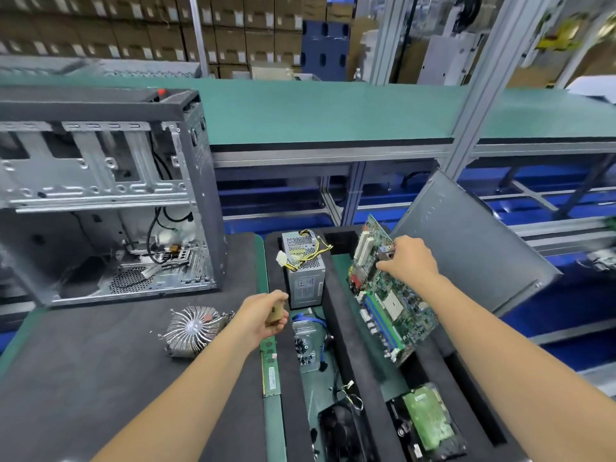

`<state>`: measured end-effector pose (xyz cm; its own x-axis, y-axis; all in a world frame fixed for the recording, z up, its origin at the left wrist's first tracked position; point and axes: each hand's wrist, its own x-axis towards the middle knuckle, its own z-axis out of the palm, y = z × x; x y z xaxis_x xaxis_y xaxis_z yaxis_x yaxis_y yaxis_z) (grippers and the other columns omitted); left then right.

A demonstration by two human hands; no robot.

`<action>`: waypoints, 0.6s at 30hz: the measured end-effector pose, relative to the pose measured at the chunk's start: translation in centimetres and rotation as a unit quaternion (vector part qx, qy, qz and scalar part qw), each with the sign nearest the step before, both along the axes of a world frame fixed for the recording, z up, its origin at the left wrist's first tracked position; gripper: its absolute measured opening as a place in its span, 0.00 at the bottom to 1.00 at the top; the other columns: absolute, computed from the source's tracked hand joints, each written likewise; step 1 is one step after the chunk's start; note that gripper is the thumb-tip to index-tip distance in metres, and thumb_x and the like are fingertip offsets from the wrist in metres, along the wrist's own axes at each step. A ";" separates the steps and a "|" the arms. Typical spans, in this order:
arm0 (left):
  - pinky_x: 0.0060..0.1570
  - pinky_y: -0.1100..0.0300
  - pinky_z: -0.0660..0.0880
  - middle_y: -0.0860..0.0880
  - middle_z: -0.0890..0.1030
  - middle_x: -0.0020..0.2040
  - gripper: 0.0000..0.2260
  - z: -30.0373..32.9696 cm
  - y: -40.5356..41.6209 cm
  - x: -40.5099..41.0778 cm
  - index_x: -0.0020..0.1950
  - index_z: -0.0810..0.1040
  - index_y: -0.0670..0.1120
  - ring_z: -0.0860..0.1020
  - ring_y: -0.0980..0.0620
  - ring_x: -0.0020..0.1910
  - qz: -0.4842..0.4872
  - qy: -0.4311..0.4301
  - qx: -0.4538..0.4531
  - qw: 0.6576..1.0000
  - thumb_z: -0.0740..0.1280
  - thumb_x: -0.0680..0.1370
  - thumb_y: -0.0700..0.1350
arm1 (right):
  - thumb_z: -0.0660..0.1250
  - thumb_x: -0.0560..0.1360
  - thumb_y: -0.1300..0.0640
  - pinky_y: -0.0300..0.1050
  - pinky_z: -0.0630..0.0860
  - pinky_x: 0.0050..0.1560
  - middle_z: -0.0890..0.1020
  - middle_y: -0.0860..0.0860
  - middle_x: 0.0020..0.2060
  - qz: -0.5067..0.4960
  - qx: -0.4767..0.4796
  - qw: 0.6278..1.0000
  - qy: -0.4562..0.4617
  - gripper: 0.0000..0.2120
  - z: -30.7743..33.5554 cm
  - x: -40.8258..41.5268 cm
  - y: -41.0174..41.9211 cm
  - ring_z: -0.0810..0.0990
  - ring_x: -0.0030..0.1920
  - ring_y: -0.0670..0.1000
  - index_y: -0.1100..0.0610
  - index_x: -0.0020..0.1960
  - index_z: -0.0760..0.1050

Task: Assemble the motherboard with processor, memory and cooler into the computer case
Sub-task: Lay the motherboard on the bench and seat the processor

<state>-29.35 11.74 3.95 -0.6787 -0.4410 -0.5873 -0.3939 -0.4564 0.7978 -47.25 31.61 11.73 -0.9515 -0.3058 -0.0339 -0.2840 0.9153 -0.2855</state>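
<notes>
The green motherboard [390,295] stands tilted on edge in the foam tray [343,331] at the right. My right hand [410,258] grips its upper edge near the port block. My left hand [266,315] pinches a small tan square processor [276,313] above the tray's left rim. A green memory stick [270,365] lies flat just below that hand. The round finned cooler [193,328] rests on the dark mat to the left. The open computer case [106,195] stands at the back left, its empty inside facing me.
In the tray sit a grey power supply [305,268] with yellow wires, a bag of screws [305,345], a black fan [343,431] and a drive [430,421]. The grey side panel [466,241] leans at the tray's right. A green bench [333,111] runs behind.
</notes>
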 end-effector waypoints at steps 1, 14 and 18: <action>0.28 0.62 0.73 0.43 0.76 0.30 0.05 0.4 0.0 0.3 0.45 0.74 0.40 0.73 0.49 0.26 -0.006 0.003 -0.001 1.000 0.68 0.75 0.41 | 0.71 0.70 0.54 0.42 0.65 0.28 0.72 0.53 0.33 0.012 0.007 1.000 0.021 0.16 1.0 0.7 -0.4 0.72 0.33 0.55 0.59 0.36 0.65; 0.27 0.63 0.57 0.52 0.58 0.24 0.17 7.9 -5.3 11.2 0.40 0.73 0.43 0.57 0.54 0.24 -0.127 0.047 -0.044 0.990 0.65 0.76 0.57 | 0.75 0.67 0.47 0.43 0.62 0.27 0.69 0.53 0.29 0.062 -0.059 0.993 0.085 0.23 16.5 16.7 -5.8 0.67 0.30 0.52 0.58 0.32 0.63; 0.23 0.65 0.56 0.53 0.58 0.23 0.23 6.4 -8.8 16.4 0.48 0.78 0.43 0.57 0.55 0.22 -0.152 0.003 -0.071 0.986 0.67 0.73 0.63 | 0.77 0.65 0.45 0.44 0.66 0.29 0.73 0.56 0.28 0.078 -0.161 0.984 -0.022 0.22 16.6 21.8 -7.6 0.71 0.29 0.53 0.60 0.32 0.71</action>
